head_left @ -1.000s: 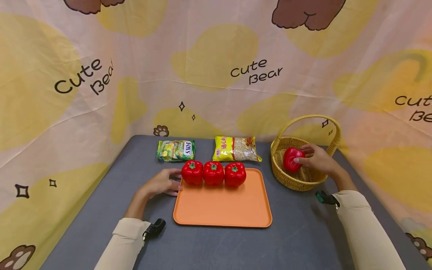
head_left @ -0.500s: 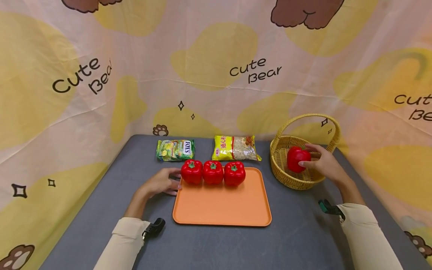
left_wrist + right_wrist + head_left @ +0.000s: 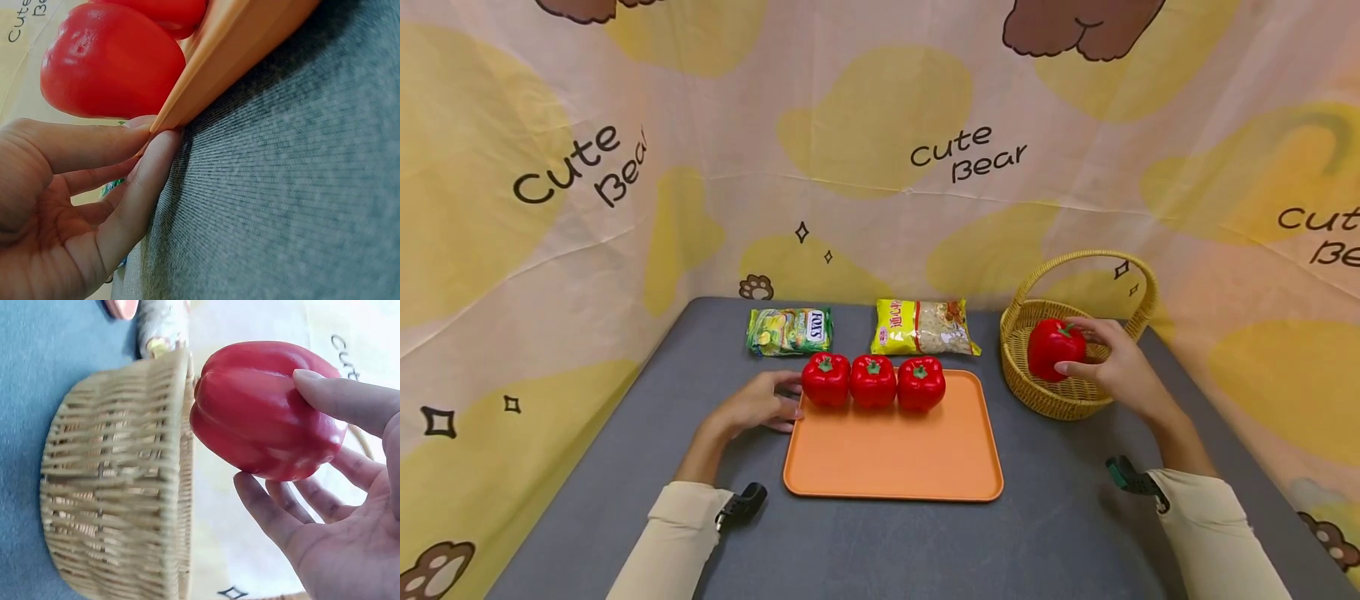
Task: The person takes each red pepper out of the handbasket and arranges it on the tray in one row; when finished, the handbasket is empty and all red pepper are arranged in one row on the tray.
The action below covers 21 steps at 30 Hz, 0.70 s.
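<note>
My right hand (image 3: 1123, 367) holds a red bell pepper (image 3: 1055, 350) by its sides over the wicker basket (image 3: 1052, 408). In the right wrist view the bell pepper (image 3: 262, 412) is just above the basket's rim (image 3: 178, 487), with the thumb on one side and fingertips on the other. My left hand (image 3: 760, 404) is at the left edge of the orange tray (image 3: 895, 458). The left wrist view has its thumb and a finger pinching the tray's rim (image 3: 187, 100). Three red bell peppers (image 3: 873, 383) stand in a row along the tray's far side.
Behind the tray lie a green FOX'S packet (image 3: 790, 332) and a yellow and clear packet (image 3: 925, 327). The basket's tall arched handle (image 3: 1086, 254) rises over its opening. A printed cloth backdrop (image 3: 865, 167) stands around the grey table (image 3: 880, 550).
The right hand has shifted and turned the bell pepper slightly over the basket; its green stem now shows at the top. The left hand keeps its place at the tray.
</note>
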Available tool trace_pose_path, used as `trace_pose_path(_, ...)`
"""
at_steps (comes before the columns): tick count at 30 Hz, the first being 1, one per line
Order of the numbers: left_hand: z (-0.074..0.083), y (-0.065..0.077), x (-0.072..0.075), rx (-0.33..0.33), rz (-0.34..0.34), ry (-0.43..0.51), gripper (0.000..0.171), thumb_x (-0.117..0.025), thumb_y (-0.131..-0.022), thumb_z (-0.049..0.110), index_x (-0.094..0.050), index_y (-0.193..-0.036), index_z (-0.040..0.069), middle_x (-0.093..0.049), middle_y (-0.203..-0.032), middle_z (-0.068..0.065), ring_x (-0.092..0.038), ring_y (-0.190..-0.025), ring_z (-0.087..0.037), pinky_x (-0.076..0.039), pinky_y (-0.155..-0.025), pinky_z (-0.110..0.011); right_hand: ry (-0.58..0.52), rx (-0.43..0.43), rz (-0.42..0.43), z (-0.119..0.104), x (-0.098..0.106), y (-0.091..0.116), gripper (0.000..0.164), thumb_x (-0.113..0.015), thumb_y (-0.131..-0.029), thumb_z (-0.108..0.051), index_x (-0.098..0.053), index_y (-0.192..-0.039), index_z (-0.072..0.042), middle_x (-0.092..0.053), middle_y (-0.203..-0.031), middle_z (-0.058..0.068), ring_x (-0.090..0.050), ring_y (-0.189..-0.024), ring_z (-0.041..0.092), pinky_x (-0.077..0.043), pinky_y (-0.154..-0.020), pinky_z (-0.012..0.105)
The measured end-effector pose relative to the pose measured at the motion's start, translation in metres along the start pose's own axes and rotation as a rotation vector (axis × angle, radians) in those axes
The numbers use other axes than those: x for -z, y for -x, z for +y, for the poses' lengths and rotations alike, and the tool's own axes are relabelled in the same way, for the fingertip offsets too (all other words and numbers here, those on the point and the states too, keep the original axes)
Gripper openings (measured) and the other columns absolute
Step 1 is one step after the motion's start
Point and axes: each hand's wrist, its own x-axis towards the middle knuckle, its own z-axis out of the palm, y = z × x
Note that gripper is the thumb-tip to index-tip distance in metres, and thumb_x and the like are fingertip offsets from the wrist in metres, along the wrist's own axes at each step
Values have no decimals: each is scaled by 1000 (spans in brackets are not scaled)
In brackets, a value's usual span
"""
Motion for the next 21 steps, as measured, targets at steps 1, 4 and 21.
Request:
trace_pose_path(1,0,0,0,0,-1,0,66,-64,-95,-6,-39,-155,-13,-50,-143,-31,-71,-90,-20,-68,-78,-40,-11,14,2,-3,-2,1,70,-83,-92,-15,-51,-154,-5,-43,-144,20,-48,-129,32,-51,-84,5)
trace_pose_path(4,1,1,0,-1,-2,-2,65,-65,-95,-5,-39,-155,-12,-50,-143,-31,-71,-90,-19,-68,-78,-40,-49,61,0,-9,-8,2,67,-84,-91,-9,-54,-151,-3,-43,-141,17,-46,-123,19,-52,-87,5)
trace_pose_path(21,1,3,0,-13,-10,5,67,-64,-93,-4,-38,-154,-14,-48,-142,-33,-71,-89,-18,-68,-76,-38,-99,132,-87,-31,-52,-3,77,-88,-85,-5,-51,-152,2,-47,-145,22,-52,-131,42,-48,-94,6)
